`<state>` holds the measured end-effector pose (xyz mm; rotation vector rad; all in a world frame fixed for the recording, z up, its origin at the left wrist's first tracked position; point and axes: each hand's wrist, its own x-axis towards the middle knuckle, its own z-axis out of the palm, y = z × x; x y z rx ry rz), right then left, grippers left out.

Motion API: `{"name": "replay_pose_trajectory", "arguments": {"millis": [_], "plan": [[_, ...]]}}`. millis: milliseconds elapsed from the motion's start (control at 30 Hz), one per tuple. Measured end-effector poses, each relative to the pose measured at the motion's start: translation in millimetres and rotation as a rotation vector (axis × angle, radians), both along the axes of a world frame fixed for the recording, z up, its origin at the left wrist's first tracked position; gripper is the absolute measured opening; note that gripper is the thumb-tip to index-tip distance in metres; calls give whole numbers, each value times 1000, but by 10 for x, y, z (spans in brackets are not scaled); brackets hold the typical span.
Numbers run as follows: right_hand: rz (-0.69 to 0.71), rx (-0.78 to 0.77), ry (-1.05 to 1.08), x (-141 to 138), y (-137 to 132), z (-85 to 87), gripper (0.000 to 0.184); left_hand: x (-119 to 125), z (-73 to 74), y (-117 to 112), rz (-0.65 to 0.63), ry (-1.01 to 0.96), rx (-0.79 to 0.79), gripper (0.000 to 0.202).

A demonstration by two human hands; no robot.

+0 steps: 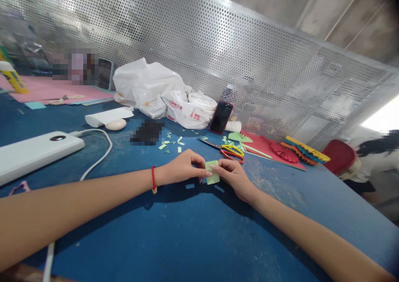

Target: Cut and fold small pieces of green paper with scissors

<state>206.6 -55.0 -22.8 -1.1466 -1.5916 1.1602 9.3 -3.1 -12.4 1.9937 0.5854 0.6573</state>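
A small light-green paper piece (213, 171) is pinched between both my hands just above the blue table (174, 240). My left hand (182, 168), with a red bracelet at the wrist, grips its left edge with thumb and fingertips. My right hand (233, 174) pinches its right edge. Green paper scraps (172, 142) lie just beyond my hands. Scissors (226, 149) with yellow and red handles rest to the right of the scraps.
A white power bank (31, 153) with its cable lies at left. White plastic bags (156, 90) and a leaning phone (220, 117) stand at the back. Red paper and folded coloured fans (299, 151) lie at right. A perforated metal screen (249, 45) backs the table. Another person sits far right.
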Motion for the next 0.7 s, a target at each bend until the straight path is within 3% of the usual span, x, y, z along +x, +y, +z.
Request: {"name": "replay_pose_trajectory", "arguments": {"millis": [500,700], "plan": [[8,32,-22,9,11,-12,39,-3,-2,12,-16,-4,0,26],[10,41,-33,14,16,-18,36,8,-17,30,-43,-38,-68,23]]}}
